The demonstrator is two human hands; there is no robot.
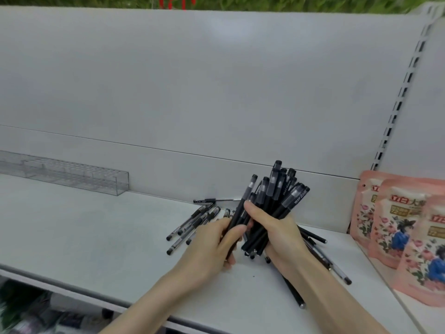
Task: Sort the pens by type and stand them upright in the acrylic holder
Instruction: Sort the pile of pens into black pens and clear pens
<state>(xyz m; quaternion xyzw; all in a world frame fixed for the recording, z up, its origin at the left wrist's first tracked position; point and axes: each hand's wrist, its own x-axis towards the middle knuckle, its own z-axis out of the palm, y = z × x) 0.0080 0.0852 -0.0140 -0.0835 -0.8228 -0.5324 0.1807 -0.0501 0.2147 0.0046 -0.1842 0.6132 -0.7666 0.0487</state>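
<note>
Pens with matte black barrels and black caps (272,201) stand as a loose bundle. Their caps are up and fan toward the grey back wall (216,92), their long axes tilt a little right, and their lower ends are just above the white shelf (96,237). Right hand (277,235) is wrapped round the bundle's middle with the thumb across its front, the forearm reaching in from the lower right. Left hand (214,244) comes in from the lower left, its fingers curled round the black pen at the bundle's left edge. Clear-barrelled pens with black caps (192,225) lie flat on the shelf just left of the hands, mostly on a diagonal. More dark pens (320,256) lie under the right forearm. Clear acrylic holder (72,174), long and low, sits well apart at the far left against the wall. Pink flowered pouches (397,225) stand at the right.
</note>
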